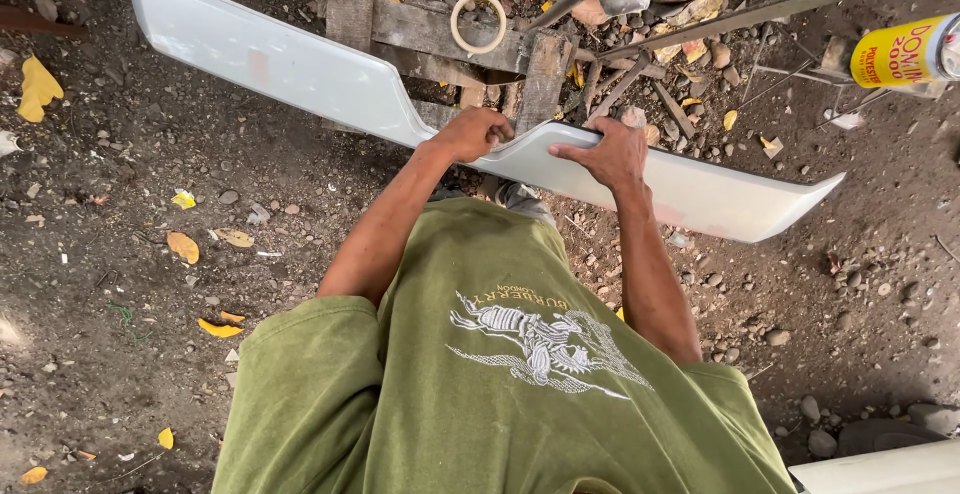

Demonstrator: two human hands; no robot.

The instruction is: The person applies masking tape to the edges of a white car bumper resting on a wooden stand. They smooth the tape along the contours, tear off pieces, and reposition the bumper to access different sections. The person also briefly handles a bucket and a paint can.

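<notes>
Dark, gritty ground (120,284) strewn with pebbles and yellow fallen leaves fills the scene, seen from above over a person in an olive-green shirt (500,394) with a pale printed emblem on it.

At the upper right edge a yellow can (905,52) with red lettering lies on its side, its end cut off by the frame. Near the top centre a roll of tape (478,22), pale and ring-shaped, rests flat on weathered wooden planks (440,34).

The left hand (475,134) is curled into a loose fist, knuckles up, pressing on the near edge of a long white body panel (300,69); whether it holds anything inside the fist cannot be told. The right hand (610,152) lies just beside it, fingers spread and bent over the panel's upper edge, gripping it, with the thumb on the near face.

The panel runs diagonally from the upper left corner down to a pointed tip at the right, crossing in front of the person and resting over the planks. It is smooth, glossy and off-white, with a step in its outline near the hands and faint pinkish patches toward its right end and on its left half.

Beyond the panel, thin metal rods (700,24) and scraps of wood lie among stones. A pale curved piece (880,469) shows in the lower right corner.
</notes>
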